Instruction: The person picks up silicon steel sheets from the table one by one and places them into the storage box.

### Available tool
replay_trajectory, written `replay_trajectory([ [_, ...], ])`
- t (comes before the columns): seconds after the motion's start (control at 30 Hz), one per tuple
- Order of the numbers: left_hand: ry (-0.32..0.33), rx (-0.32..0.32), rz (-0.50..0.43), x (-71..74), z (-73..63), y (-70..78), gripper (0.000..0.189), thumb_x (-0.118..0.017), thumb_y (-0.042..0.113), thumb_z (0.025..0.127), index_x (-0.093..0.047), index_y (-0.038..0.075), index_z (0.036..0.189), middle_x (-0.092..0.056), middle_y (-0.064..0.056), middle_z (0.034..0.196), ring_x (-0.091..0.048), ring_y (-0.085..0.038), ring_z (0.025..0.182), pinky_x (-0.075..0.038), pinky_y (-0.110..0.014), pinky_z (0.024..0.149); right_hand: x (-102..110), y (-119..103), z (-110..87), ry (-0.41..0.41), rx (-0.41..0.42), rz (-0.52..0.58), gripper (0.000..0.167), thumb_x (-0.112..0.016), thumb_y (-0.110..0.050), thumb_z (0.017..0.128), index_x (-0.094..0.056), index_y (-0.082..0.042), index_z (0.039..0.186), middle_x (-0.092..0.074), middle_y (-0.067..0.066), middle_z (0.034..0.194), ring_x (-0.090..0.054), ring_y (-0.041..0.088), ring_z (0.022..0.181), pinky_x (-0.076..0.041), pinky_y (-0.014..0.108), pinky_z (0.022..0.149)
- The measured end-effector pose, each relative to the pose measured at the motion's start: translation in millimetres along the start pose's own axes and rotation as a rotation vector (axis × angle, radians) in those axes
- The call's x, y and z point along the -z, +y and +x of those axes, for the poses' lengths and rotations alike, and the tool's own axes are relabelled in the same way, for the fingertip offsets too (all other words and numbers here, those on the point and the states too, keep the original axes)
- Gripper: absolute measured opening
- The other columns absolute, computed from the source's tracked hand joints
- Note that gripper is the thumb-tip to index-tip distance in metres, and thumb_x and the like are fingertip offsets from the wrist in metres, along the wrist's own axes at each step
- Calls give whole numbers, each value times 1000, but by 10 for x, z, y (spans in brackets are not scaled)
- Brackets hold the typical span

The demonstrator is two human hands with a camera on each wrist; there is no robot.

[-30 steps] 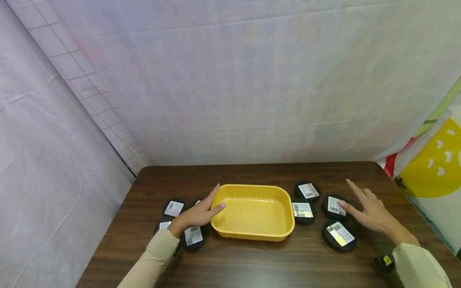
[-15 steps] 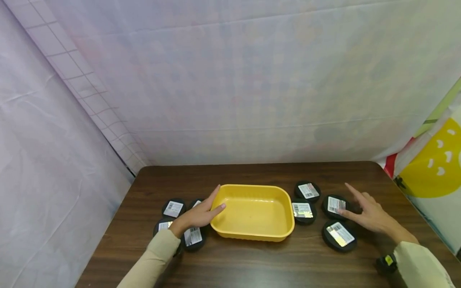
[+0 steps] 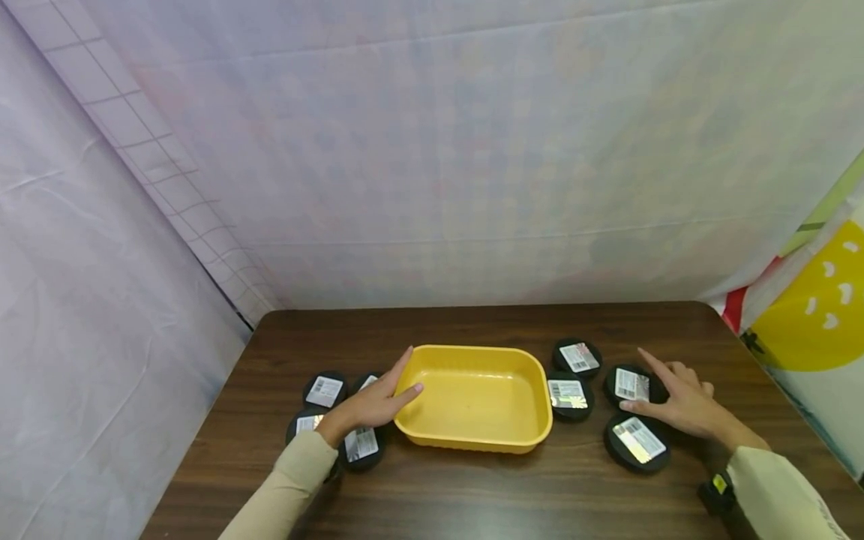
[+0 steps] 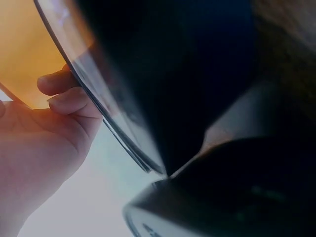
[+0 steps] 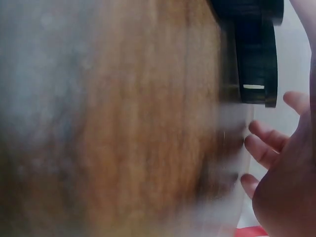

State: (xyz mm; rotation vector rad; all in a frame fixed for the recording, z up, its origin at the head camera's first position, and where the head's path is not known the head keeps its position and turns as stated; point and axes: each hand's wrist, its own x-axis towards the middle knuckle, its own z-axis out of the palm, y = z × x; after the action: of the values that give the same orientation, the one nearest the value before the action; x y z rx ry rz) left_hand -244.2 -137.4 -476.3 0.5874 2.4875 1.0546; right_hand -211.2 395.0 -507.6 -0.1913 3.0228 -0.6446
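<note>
In the head view a yellow plastic tub [image 3: 472, 401] stands mid-table. My left hand [image 3: 370, 405] holds its left rim, thumb over the inner edge and forefinger along the outside. My right hand [image 3: 688, 405] hovers with spread, slightly bent fingers beside two flat round black containers. Its thumb reaches over the gap between the upper container [image 3: 628, 384] and the lower container [image 3: 637, 442]; touch cannot be made out. In the right wrist view a black container [image 5: 256, 59] lies apart from the bent fingers [image 5: 261, 150]. Dark shapes cover much of the left wrist view.
Two more labelled black containers, a rear one [image 3: 577, 358] and a front one [image 3: 569, 396], lie right of the tub. Several others, including a labelled black container [image 3: 325, 391], lie left of it, partly under the left arm. The brown table [image 3: 486, 495] meets a white cloth backdrop [image 3: 472, 187].
My right hand has moved a little left and down, bringing its thumb closer to the two black containers. The left hand and the tub stay in place.
</note>
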Motion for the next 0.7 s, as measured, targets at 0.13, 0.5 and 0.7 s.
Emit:
replay_trajectory([
  [0.13, -2, 6, 6, 2, 1, 3, 79, -42, 53, 103, 3, 23, 161, -7, -4, 167, -23, -27, 149, -19, -52, 118, -6, -9, 8, -11, -16, -7, 111, -70, -61, 82, -7, -12, 160, -30, 41, 138, -32, 59, 118, -21, 66, 84],
  [0.5, 0, 5, 7, -3, 4, -13, 78, -42, 52, 103, 2, 24, 161, -6, -2, 167, -23, -27, 149, -19, -53, 118, -64, -27, 41, -15, 2, -7, 111, -73, -60, 79, -14, -10, 158, -22, 41, 148, -12, 62, 137, 3, 82, 96],
  [0.7, -2, 7, 4, -1, 3, -4, 78, -42, 52, 103, 2, 24, 161, -6, -2, 167, -22, -27, 149, -19, -54, 118, -94, -35, 84, -23, -3, 18, 109, -70, -61, 81, -15, -8, 158, -19, 41, 150, -2, 61, 141, 9, 82, 96],
])
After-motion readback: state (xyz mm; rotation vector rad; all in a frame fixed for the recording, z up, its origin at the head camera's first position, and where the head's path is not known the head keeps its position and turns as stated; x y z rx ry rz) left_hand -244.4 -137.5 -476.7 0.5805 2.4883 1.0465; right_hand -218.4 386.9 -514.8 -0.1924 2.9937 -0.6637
